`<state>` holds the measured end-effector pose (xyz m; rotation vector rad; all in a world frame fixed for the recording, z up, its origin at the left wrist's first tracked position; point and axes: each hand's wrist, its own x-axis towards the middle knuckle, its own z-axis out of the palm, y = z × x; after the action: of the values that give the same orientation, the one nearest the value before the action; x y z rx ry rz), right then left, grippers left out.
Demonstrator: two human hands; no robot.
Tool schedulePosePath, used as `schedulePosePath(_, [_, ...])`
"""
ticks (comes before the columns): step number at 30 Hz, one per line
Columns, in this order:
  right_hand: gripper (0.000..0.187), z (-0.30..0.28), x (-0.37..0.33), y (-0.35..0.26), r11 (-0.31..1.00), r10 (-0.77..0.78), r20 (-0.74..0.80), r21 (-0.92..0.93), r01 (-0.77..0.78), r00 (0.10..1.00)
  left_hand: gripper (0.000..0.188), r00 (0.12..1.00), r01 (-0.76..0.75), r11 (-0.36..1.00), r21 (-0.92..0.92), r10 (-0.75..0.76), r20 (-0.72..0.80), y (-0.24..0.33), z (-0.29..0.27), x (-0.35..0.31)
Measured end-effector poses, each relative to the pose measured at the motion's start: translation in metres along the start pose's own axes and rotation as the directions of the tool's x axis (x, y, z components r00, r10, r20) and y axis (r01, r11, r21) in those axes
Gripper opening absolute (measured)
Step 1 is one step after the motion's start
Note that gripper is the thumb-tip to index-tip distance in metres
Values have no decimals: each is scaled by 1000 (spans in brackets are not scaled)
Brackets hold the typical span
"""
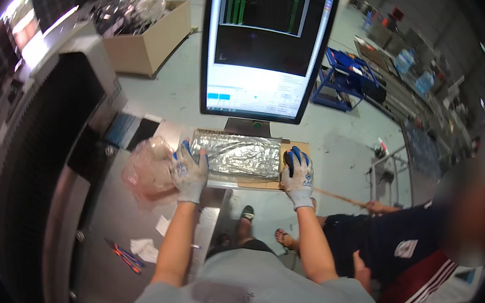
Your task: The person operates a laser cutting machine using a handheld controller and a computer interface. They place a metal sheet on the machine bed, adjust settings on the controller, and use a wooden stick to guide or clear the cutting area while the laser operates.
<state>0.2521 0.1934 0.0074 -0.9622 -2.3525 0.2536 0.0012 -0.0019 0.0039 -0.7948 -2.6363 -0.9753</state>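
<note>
A flat, rectangular thing wrapped in crinkled clear plastic (236,154) lies in front of the monitor; its kind is hard to make out through the shine. Under it and past its right end shows a piece of brown cardboard (260,183). My left hand (189,171), in a white glove with blue fingertips, rests at the wrapped thing's left end with fingers spread. On the right end, over the cardboard, lies my right hand (297,175), gloved alike, its fingers stretched out. Loose clear plastic (148,171) is bunched beside my left hand.
A tall monitor (256,65) stands straight ahead. Pliers with red and blue handles (124,257) and a crumpled white cloth or paper (144,249) lie on the metal surface (113,221). A dark, ribbed machine part (55,151) rises at left. Another person (385,241) is close at right.
</note>
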Motion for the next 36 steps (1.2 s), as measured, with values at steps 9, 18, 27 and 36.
schedulePosePath(9, [51,5,6,-2,997,75,14,-27,-75,997,68,999,31,998,46,-30,-20,-3,10,7])
schedulePosePath(18, [55,4,9,0,998,55,6,37,-55,998,60,999,23,999,-23,-23,-33,3,2,8])
schedulePosePath(27, [50,4,7,-1,994,104,22,30,-105,994,59,998,-25,1000,7,25,-58,-2,4,6])
schedulePosePath(36, [49,3,7,-2,996,93,35,9,-93,995,62,1000,12,999,-37,-12,-10,1,1,7])
